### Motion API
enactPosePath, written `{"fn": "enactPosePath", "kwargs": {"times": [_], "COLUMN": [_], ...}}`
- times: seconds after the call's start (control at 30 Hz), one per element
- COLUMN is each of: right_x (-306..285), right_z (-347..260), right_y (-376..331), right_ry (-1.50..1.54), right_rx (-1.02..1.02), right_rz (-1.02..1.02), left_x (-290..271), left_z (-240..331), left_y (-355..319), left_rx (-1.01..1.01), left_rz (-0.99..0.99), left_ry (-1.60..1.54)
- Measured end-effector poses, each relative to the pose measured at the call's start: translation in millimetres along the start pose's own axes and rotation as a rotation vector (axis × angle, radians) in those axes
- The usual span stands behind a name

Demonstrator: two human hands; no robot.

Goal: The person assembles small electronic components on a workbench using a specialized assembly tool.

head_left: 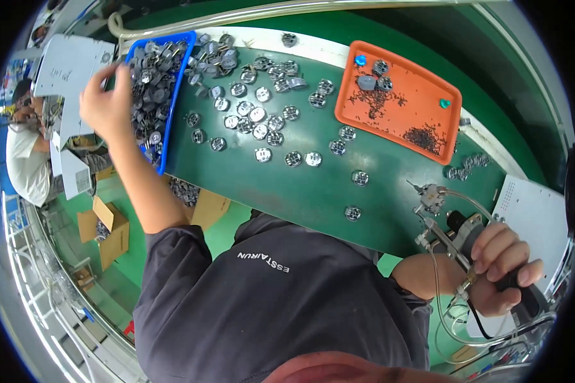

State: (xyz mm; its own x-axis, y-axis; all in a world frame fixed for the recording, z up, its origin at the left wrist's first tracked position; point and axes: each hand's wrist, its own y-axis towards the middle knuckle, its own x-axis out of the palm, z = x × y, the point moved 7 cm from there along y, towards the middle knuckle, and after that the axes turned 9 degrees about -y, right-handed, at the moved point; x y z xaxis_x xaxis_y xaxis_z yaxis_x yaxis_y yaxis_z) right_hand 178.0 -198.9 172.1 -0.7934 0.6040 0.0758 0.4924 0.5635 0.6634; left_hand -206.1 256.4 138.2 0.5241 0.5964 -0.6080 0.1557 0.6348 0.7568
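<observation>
My left hand (107, 105) is raised at the left edge of a blue tray (190, 54) heaped with small grey round parts (154, 83). Its thumb and fingers are apart, and nothing shows between them. At the right, my right hand (501, 271) wraps round the dark grip of a hose-fed power screwdriver (450, 246). The tool's metal head (431, 198) points left over the green table (262, 195). Closest to that head lie two round parts with silvery faces, one part (360, 178) farther off and another part (352, 212) nearer me.
An orange tray (399, 137) at the far right holds small dark screw-like pieces, several round parts and blue and green bits. Many round parts (257, 115) are scattered mid-table. A grey-white box (530, 217) stands right. Beyond the left edge are cartons (112, 233) and another person (29, 159).
</observation>
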Motion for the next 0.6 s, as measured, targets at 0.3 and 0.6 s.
{"fn": "enactPosePath", "kwargs": {"times": [0.3, 0.6], "right_x": [0.0, -5.0], "right_z": [23.6, 18.1], "right_y": [1.1, 4.7], "right_ry": [0.068, 0.091], "right_rx": [-0.001, 0.137], "right_rz": [-0.075, -0.182], "left_x": [15.2, 26.9], "left_z": [11.4, 320.0], "left_y": [-11.3, -161.1], "left_rx": [0.226, 0.867], "left_rz": [-0.093, -1.090], "left_ry": [-0.326, -0.997]}}
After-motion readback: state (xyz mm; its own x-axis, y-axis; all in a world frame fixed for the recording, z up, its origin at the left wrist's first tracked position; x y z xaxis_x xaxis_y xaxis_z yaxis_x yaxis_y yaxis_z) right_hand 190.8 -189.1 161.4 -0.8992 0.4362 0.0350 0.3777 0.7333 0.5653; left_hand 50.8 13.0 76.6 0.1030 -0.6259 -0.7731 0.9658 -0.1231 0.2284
